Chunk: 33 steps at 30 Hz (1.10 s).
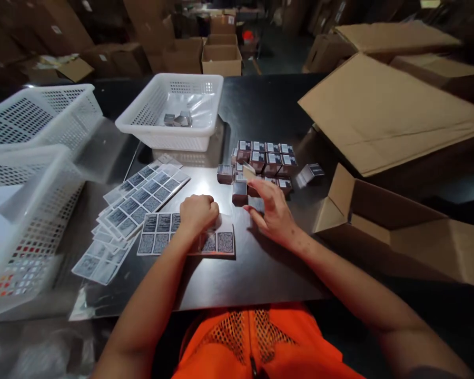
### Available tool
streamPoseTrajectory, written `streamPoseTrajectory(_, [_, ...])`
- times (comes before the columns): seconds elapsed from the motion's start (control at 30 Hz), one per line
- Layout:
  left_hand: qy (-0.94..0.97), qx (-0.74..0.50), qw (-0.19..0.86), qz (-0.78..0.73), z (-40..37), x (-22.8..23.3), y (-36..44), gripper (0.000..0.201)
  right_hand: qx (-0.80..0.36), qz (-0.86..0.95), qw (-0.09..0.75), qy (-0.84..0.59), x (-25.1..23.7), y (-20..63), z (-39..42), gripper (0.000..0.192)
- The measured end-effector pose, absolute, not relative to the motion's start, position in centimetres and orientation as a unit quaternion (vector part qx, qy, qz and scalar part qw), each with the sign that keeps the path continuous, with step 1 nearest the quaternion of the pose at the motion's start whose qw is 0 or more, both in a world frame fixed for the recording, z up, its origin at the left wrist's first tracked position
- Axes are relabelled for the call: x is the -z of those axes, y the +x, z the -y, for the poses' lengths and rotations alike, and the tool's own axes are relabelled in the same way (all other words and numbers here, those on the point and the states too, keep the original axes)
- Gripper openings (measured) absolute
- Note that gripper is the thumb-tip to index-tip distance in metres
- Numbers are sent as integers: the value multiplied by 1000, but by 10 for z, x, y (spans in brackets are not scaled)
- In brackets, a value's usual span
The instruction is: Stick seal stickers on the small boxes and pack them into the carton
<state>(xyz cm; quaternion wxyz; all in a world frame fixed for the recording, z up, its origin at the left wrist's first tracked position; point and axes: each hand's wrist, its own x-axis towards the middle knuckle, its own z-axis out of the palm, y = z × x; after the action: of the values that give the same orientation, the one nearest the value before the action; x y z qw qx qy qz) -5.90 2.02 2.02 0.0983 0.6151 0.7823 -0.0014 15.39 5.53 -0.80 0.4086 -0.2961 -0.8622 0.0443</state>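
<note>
Dark, reflective metal table point(237, 287) forms the work surface; a smooth strip lies between its front edge and a flat, rectangular sheet of black-and-white printed labels point(158, 234). Left hand point(199, 215) is curled over this sheet; whether it grips anything cannot be told. Right hand point(274, 210) has thumb and fingers parted beside small, dark, box-shaped cartons point(272, 160), grouped in rows right of centre; fingertip contact is unclear. Bare metal separates this group from an open brown cardboard box point(414, 247). White perforated plastic basket point(169, 134) stands behind the sheets.
</note>
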Motion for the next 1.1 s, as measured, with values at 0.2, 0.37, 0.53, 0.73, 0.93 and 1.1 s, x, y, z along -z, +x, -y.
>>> streamPoseTrajectory(0.2, [648,-22,89,-756,-16,-23,-59,41,-131,902,301,-282,25,144,-90,64])
streamPoseTrajectory(0.37, [661,-59,87,-743,-10,-32,-60,38,-335,815,380,-282,31,157,-68,99])
streamPoseTrajectory(0.53, [715,-140,104,-676,-2,-34,-60,47,-634,586,433,-259,17,165,-55,119])
streamPoseTrajectory(0.73, [778,-178,24,-602,7,-27,-47,68,-624,555,466,-292,8,166,-55,124])
streamPoseTrajectory(0.93, [789,-179,-14,-588,15,-17,-25,43,-501,589,498,-393,7,158,-33,105])
streamPoseTrajectory(1.1, [736,-360,145,-555,9,-9,-30,52,-401,607,574,-375,-13,175,-31,51])
